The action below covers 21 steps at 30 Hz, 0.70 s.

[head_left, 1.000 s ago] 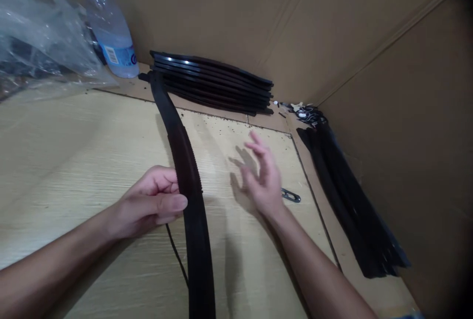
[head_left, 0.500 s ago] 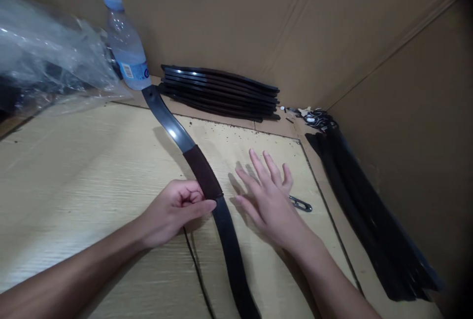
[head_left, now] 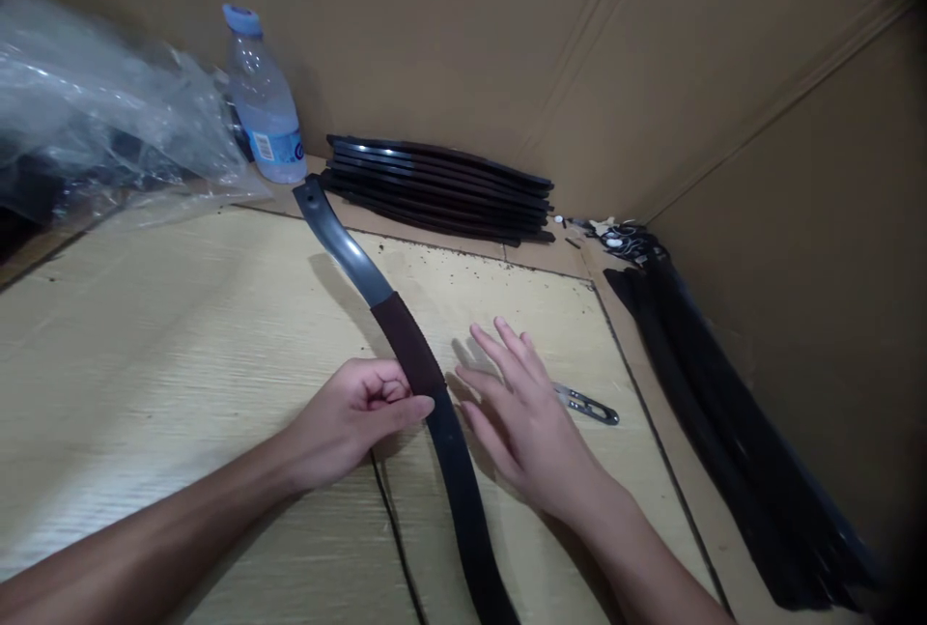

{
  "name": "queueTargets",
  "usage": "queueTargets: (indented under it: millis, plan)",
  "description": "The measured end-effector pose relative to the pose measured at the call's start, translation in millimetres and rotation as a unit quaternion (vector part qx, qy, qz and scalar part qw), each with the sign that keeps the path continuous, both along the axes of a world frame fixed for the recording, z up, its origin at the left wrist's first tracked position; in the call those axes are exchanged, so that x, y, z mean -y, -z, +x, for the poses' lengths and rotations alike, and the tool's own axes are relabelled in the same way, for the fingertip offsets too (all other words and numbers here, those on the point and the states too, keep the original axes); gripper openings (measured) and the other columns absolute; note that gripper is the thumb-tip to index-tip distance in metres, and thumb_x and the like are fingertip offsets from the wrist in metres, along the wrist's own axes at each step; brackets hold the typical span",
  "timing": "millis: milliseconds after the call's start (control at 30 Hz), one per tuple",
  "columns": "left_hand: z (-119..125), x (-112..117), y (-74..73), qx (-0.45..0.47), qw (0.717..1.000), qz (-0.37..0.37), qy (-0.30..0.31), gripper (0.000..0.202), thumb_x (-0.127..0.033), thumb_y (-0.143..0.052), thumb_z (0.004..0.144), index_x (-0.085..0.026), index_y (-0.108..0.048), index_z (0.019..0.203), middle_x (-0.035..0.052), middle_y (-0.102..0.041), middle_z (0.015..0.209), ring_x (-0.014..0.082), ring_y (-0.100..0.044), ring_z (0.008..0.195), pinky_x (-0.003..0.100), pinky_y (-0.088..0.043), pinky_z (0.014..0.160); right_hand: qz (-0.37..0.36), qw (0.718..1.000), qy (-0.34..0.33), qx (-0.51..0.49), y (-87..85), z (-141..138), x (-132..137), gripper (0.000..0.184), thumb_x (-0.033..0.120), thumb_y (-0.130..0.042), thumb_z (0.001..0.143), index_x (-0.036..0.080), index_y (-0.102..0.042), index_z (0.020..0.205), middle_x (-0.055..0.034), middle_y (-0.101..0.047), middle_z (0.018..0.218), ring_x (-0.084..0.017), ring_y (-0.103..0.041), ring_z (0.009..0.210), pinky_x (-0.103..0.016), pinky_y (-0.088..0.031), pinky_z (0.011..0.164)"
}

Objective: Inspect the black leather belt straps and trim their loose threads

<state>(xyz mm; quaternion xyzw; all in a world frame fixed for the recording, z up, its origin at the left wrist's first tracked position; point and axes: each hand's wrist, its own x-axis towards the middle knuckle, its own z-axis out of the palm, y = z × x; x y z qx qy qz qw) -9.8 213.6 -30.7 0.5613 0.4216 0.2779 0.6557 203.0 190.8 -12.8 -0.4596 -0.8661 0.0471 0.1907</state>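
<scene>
A long curved black strip lies across the pale wooden table, with a dark brown textured sleeve round its middle. My left hand pinches the strip just below the sleeve, thumb on top and fingers curled under. Just to the right of the strip, my right hand hovers open with its fingers spread, close to the strip but not holding it. A small metal clip lies on the table beside my right hand.
A stack of similar black strips rests against the cardboard back wall. More black strips lie along the right wall, small bits at their far end. A water bottle and crumpled clear plastic bags sit at the far left.
The strip has swung so its far end points left of the stack, baring a shiny part above the sleeve. My right hand has come down beside it, fingers spread.
</scene>
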Motion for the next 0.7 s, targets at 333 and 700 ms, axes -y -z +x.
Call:
queueTargets:
  millis: [333,700]
  plan:
    - [-0.6,-0.1,-1.5,0.019,1.000,-0.006,0.003,0.034,-0.038,-0.059,0.078,-0.017,-0.039,0.059,-0.0066,-0.032,0.055,0.0066,-0.028,0.047,0.021,-0.021,0.044,-0.001,0.992,-0.052,-0.111,1.5,0.9,0.8,0.030,0.011,-0.051,0.082,0.021,-0.059,0.109,-0.0094,-0.056,0.125,-0.029,-0.038,0.129,-0.056,-0.029,0.106]
    - [-1.8,-0.2,-0.4,0.013,1.000,-0.024,0.007,0.036,-0.038,-0.059,0.079,-0.017,-0.036,0.059,-0.0064,-0.030,0.056,0.0064,-0.027,0.049,0.021,-0.018,0.044,-0.059,0.897,0.225,-0.377,6.5,-2.4,4.0,0.062,0.015,-0.055,0.080,0.026,-0.033,0.136,-0.0116,-0.039,0.141,-0.020,-0.061,0.099,-0.050,-0.041,0.099]
